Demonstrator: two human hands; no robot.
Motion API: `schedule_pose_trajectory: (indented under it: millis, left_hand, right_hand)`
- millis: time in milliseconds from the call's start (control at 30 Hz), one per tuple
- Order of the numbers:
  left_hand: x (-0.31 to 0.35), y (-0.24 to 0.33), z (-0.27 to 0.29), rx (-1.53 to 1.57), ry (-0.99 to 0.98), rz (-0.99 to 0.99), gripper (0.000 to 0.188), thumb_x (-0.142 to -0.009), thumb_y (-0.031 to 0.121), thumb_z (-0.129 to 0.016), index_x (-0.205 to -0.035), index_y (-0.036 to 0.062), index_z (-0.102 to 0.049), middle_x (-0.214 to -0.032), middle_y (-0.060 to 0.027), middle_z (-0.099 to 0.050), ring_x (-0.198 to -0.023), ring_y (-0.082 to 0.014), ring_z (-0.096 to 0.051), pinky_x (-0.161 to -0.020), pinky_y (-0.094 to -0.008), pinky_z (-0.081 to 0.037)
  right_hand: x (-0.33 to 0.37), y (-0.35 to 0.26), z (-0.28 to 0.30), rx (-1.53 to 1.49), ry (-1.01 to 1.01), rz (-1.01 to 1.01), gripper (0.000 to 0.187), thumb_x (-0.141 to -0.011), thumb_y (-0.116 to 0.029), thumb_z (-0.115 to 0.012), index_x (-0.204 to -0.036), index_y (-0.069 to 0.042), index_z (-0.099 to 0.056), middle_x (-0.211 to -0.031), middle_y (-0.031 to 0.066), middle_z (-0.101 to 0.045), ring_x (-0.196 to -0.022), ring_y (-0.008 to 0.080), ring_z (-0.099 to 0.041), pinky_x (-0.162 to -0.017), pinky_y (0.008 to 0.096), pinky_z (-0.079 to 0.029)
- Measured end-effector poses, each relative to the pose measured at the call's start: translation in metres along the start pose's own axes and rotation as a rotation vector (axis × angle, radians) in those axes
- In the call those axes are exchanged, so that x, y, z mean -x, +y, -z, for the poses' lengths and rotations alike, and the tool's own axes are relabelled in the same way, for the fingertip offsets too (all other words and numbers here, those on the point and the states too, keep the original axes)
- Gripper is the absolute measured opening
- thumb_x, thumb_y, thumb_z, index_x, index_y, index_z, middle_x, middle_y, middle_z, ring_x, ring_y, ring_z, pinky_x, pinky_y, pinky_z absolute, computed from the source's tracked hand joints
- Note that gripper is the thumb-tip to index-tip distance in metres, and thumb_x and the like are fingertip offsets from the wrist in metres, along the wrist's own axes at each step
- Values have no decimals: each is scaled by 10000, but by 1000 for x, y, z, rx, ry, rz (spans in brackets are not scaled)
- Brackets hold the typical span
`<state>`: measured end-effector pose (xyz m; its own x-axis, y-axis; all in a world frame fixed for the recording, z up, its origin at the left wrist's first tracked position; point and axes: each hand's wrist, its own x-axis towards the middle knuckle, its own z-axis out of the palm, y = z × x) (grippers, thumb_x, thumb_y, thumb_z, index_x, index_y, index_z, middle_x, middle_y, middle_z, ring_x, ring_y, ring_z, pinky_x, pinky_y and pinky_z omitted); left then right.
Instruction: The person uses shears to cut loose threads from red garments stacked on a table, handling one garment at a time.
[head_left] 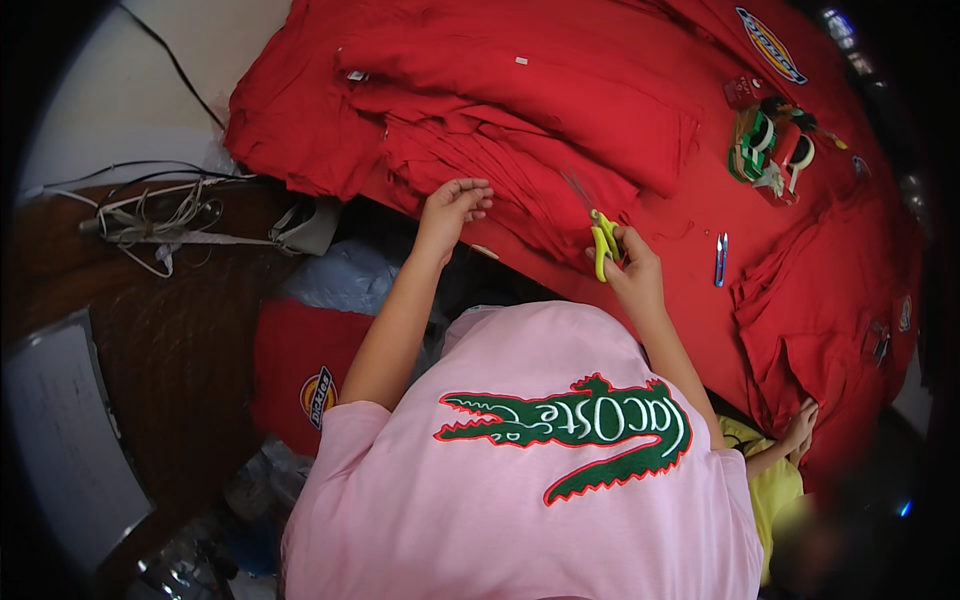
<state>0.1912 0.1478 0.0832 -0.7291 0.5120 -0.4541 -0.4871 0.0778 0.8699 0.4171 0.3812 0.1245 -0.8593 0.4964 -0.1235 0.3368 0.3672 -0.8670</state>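
My right hand [640, 275] is closed round the yellow-green handles of a pair of scissors [603, 238]. Their narrow metal blades point away from me, over a loosely bunched red garment [500, 165] at the near edge of the table. To the left, my left hand [458, 207] hovers beside that same cloth, fingers loosely stretched out with nothing visible in them. Behind it lies a thick stack of folded red garments [560, 75]. Blue thread snips [720, 260] rest on the red tabletop [670, 225], right of my right hand.
Rolls of tape [770, 150] sit at the right rear. More red garments [810, 290] lie at the right, where another person's hand [800, 432] touches the cloth. Tangled white cables [155, 215] occupy a brown surface at left. A red cloth with a patch [300, 370] and plastic bags [345, 275] lie below.
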Motion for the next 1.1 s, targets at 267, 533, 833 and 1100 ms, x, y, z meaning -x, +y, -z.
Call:
schedule_pose_trajectory:
  millis: [267,533,833,1100]
  left_hand:
    - [-20,56,51,-20,211,-223,200,-991,81,-635,-1179,29,-677,-1073,-74,-739,-926,-137,-701,-792,-255,-544]
    - [-144,151,125,-1004,654,-969,674,-902,323,-789,-1436,10,-520,-1366,-189,-611,-1208,-284,-610,-987,-398,-507]
    - [-238,250,87,-1004,399,-1075,422,-959,403,-691,-1114,24,-586,-1089,-241,-681,-1045,-452,-637,-874,-500,-510]
    - [-370,255,40,-1245,376,-1077,507,-978,457,-632,-1278,49,-613,-1128,-222,-699,-1056,-431,-658,-893,-494,-530]
  right_hand:
    - [-87,2,17,-517,226,68,310,-1005,12,-549,-1311,62,-562,-1115,126,-720,-1076,160,-703,-924,257,-526]
    - [-139,10,51,105,775,164,635,-811,-182,-884,-1279,68,-535,-1224,129,-581,-1144,246,-549,-1002,380,-456]
    - [-198,-11,63,-110,856,216,335,-871,60,-758,-1161,4,-600,-1101,43,-625,-1007,121,-575,-912,272,-519]
    - [-262,58,78,252,987,18,400,-887,-124,-768,-1231,15,-619,-1151,172,-704,-1074,280,-672,-958,377,-501]
